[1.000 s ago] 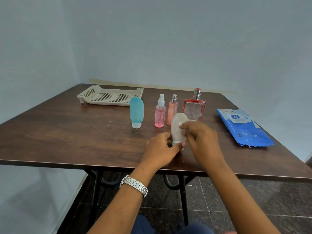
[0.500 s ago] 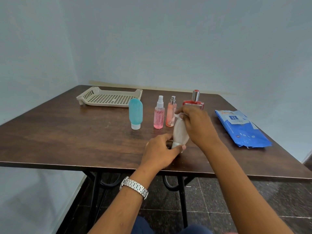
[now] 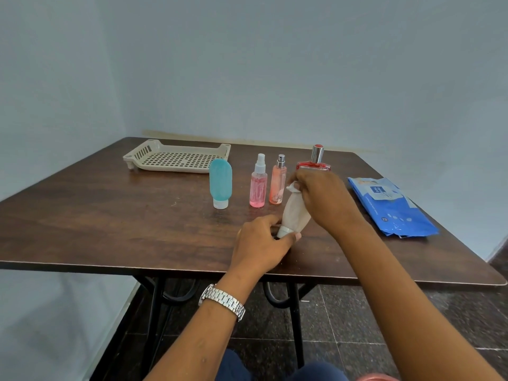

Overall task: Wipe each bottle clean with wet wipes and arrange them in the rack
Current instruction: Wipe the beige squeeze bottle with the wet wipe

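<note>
Your left hand (image 3: 261, 240) sits low near the front edge of the surface (image 3: 110, 215), its fingers (image 3: 268, 220) curled round the cap end of the white bottle (image 3: 292, 215), thumb pressed against the cap. The bottle stands cap down and leans slightly to the right. Your right hand (image 3: 321, 199) grips its upper end through a wet wipe (image 3: 292, 187), fingers closed over the top, with a bunch of the wipe sticking out on their left side; how far down the wipe covers the bottle is hard to tell. Behind it a row of bottles stands upright: a teal bottle (image 3: 220, 182) on its cap, a pink spray bottle (image 3: 258, 185), an orange spray bottle (image 3: 278, 182) just beside it, and a red perfume bottle (image 3: 316, 160) partly hidden by your right hand. The beige rack (image 3: 176, 159) lies at the far left, with no bottle in it. The blue wipes pack (image 3: 390, 207) lies flat on the right. A metal watch (image 3: 222, 301) is on your left wrist
</note>
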A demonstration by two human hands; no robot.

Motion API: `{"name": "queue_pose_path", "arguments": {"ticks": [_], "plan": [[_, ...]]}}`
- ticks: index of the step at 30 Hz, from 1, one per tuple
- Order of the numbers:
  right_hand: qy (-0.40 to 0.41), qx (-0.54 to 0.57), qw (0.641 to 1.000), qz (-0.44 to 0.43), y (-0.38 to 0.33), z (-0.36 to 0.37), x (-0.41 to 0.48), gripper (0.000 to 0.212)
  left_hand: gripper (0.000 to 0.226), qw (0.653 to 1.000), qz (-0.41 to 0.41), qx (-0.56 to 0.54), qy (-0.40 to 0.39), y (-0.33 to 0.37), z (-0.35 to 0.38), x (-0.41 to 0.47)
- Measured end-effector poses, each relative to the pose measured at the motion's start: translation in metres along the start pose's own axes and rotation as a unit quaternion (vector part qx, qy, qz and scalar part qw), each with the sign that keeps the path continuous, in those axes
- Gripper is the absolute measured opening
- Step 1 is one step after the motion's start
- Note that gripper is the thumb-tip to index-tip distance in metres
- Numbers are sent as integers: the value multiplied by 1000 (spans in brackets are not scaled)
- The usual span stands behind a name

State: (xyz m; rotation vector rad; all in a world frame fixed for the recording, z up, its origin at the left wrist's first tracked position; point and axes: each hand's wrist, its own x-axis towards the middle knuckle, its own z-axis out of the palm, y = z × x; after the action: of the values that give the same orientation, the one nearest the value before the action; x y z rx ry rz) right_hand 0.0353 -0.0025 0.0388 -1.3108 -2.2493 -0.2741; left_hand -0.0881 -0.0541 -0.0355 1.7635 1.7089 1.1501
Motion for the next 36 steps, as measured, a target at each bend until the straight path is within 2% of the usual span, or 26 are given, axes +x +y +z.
{"name": "queue_pose_path", "arguments": {"ticks": [2, 7, 9, 12, 16, 18, 21, 26, 31, 33, 36], "plan": [[26, -9, 1000, 15, 1, 2, -1, 24, 46, 1000, -6, -7, 6, 0, 1, 0], [20, -35, 998, -45, -12, 12, -9, 24, 41, 1000, -10, -15, 10, 0, -1, -1], [24, -34, 999, -6, -5, 10, -7, 26, 40, 1000, -8, -6, 13, 1, 0, -1], [76, -27, 996, 35, -3, 9, -8, 25, 38, 1000, -8, -9, 23, 1, 1, -2], [14, -39, 998, -46, -23, 15, -19, 25, 33, 1000, -9, -4, 20, 1, -1, -1], [-5, -52, 998, -20, -19, 14, -18, 28, 34, 1000, -8, -6, 19, 2, -1, -1], [34, -49, 997, 46, -12, 11, -11, 30, 35, 999, -19, -18, 25, 2, 0, -2], [-4, -71, 997, -41, -34, 23, -25, 32, 26, 999, -32, -9, 29, 1, -2, 0], [46, -28, 997, 50, -12, 15, -16, 29, 49, 998, -49, -32, 38, 0, 1, 0], [51, -29, 998, 19, -17, 16, -19, 26, 53, 997, -56, -40, 42, 0, 1, 0], [16, -38, 997, -63, -28, 21, -30, 22, 54, 997, -54, -28, 49, -1, -1, 0]]}}
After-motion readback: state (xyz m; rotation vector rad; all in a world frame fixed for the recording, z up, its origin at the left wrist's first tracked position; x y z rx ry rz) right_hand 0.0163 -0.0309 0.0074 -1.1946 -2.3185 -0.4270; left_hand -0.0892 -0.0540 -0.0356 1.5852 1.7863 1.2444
